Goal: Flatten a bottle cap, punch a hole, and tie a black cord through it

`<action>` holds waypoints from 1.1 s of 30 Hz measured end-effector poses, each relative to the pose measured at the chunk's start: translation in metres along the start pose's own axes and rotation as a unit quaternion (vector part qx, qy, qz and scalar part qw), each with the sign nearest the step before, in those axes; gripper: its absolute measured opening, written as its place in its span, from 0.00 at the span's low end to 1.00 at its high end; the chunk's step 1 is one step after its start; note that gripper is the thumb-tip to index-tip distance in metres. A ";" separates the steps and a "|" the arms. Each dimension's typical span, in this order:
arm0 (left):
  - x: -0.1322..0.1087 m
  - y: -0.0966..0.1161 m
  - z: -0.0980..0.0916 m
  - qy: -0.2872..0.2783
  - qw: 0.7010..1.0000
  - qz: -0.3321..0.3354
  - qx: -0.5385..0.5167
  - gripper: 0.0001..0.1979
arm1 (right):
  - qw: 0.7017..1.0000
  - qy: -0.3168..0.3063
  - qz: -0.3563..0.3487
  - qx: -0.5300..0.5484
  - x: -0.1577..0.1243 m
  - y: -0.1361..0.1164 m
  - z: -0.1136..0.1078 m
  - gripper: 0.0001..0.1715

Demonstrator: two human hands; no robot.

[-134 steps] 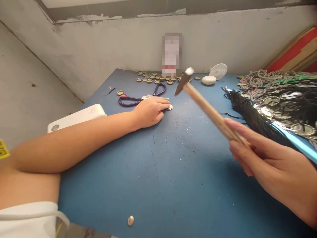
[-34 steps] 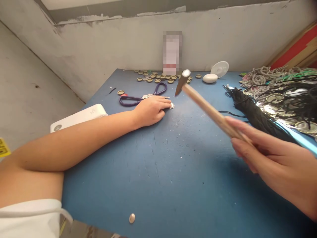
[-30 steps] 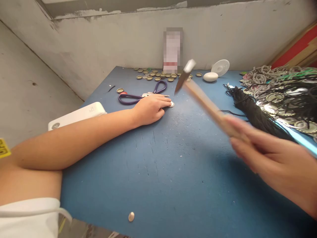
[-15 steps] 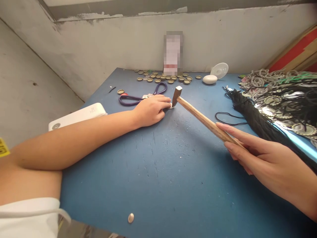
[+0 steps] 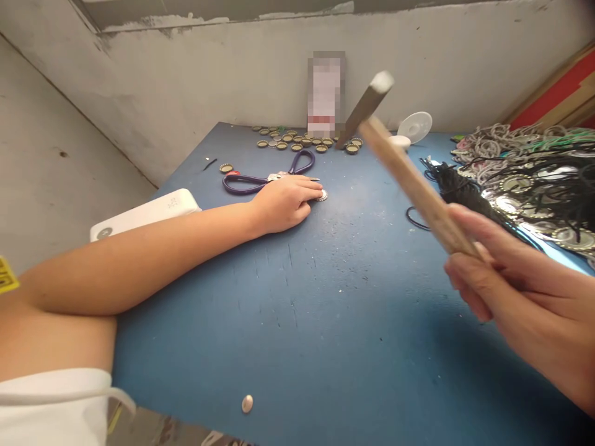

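My right hand (image 5: 515,282) grips the wooden handle of a hammer (image 5: 411,176), which is raised above the table with its metal head up and to the left. My left hand (image 5: 284,203) rests on the blue tabletop, fingertips pressed on the edge of a small crimped bottle cap (image 5: 324,195) lying flat. Under and behind that hand lies a pair of scissors (image 5: 242,184) with dark blue loop handles; the left fingers partly cover its blades.
Loose bottle caps (image 5: 297,147) are scattered at the back, before a blurred upright box (image 5: 325,87). A white spool (image 5: 414,127) stands right of them. Black and grey cords (image 5: 502,167) with caps pile at right. A white device (image 5: 149,214) lies left; a small oval piece (image 5: 247,404) sits in front.
The hammer has risen from the bottle cap, up and to the right, with my right hand. My left hand stays in place, and the cap now shows beside its fingertips.
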State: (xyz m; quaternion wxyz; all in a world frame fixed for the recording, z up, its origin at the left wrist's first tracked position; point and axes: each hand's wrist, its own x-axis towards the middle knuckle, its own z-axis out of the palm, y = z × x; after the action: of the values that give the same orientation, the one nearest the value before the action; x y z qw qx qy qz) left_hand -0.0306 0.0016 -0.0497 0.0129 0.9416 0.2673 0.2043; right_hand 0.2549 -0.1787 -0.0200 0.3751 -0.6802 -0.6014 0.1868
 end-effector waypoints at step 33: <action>0.000 -0.001 0.001 0.010 1.000 0.016 0.010 0.23 | 1.000 0.007 -0.019 -0.020 0.001 0.009 0.000 0.32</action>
State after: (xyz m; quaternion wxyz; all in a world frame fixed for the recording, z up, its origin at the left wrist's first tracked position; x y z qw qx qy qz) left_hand -0.0308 0.0027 -0.0511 -0.0023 0.9438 0.2547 0.2108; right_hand 0.2613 -0.1776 -0.0261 0.3690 -0.6775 -0.6152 0.1625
